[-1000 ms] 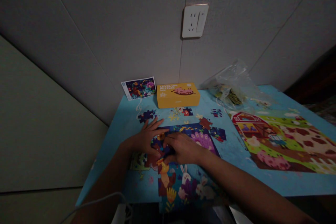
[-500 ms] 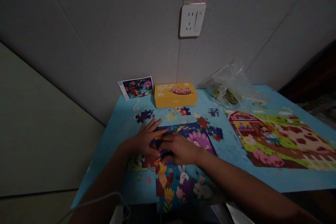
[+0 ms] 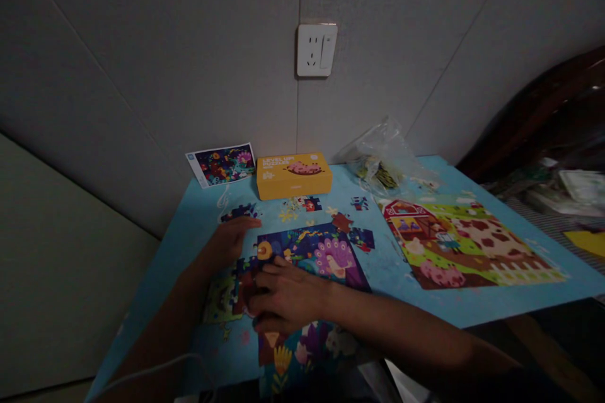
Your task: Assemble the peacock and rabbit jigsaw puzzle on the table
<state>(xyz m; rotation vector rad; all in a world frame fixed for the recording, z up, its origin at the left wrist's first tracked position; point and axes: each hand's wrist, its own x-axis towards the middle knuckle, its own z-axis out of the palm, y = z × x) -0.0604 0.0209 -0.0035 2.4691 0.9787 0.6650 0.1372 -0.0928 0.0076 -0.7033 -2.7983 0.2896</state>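
A partly joined jigsaw puzzle (image 3: 328, 236) with a purple peacock and flowers lies on the blue table. My right hand (image 3: 290, 296) rests on its left half, fingers apart and slightly bent, touching the pieces around a brown figure. That hand covers part of the picture. To the upper left, my left hand (image 3: 229, 242) hovers beside the puzzle's left edge, its forefinger stretched to the right and nothing visible in it. Just beyond it lie dark blue loose pieces (image 3: 241, 211). A green joined section (image 3: 221, 299) sits at the puzzle's left.
Behind stands a yellow puzzle box (image 3: 295, 186), with a picture card (image 3: 224, 165) leaning on the wall. More loose pieces (image 3: 343, 221) lie beyond the puzzle. A clear plastic bag (image 3: 385, 157) and a farm puzzle (image 3: 472, 242) are on the right. A white cable (image 3: 161, 365) crosses my left arm.
My left hand has lifted off the puzzle and drawn back to its upper left. My right hand has slid toward me over the puzzle. The view has turned right.
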